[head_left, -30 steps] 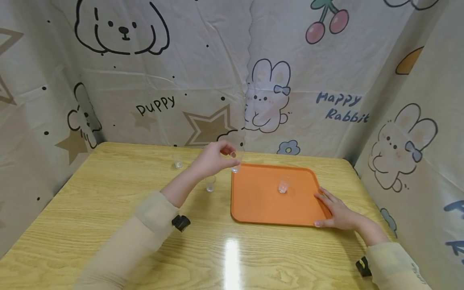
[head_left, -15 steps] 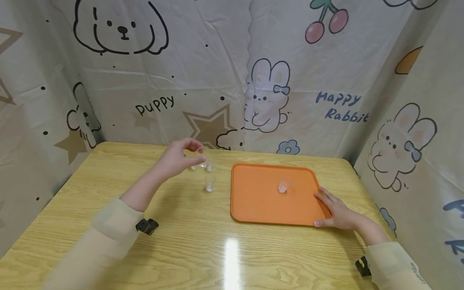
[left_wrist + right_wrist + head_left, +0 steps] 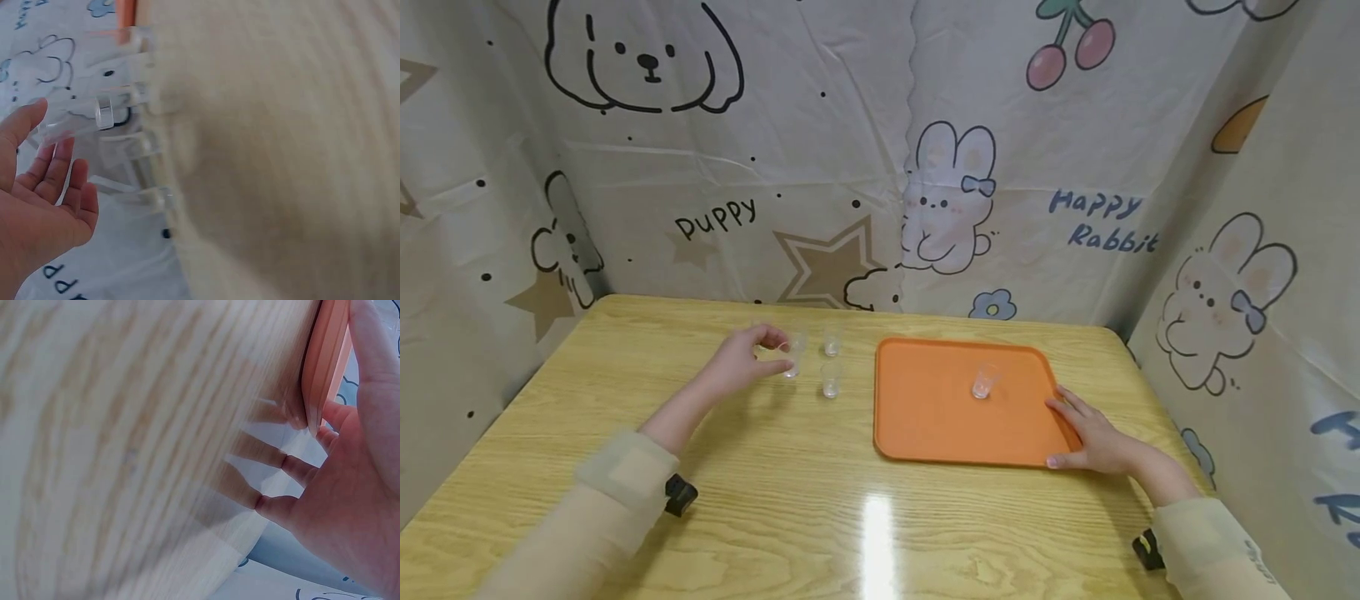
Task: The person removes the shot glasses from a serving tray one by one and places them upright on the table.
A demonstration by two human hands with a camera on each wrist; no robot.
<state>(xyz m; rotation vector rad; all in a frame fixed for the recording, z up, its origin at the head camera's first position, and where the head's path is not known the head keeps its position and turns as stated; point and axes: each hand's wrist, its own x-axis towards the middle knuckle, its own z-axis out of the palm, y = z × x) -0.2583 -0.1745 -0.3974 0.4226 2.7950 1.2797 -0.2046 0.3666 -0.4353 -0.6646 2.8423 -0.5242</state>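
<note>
My left hand (image 3: pixel 741 360) pinches a clear shot glass (image 3: pixel 72 119) near its rim, between thumb and fingertips. In the left wrist view the glass's thick base hangs a little above the table. Other shot glasses stand close by on the wood: one behind the held one (image 3: pixel 797 340), one at the back (image 3: pixel 831 343) and one nearer the tray (image 3: pixel 830 382). The orange tray (image 3: pixel 925 433) lies to the right, bearing a single shot glass (image 3: pixel 982 383). My right hand (image 3: pixel 1097 437) rests against the tray's right side, thumb at the front corner, fingers extended along the edge.
A wooden table (image 3: pixel 760 517) fills the lower part of the head view, with a bright reflection near the front. Printed cloth (image 3: pixel 820 167) hangs behind it and on both sides. Another glass (image 3: pixel 153 199) stands in the row in the left wrist view.
My left hand has carried the shot glass leftward from above the tray's left edge, then lowered it toward me beside the other glasses. My right hand has stayed at the tray.
</note>
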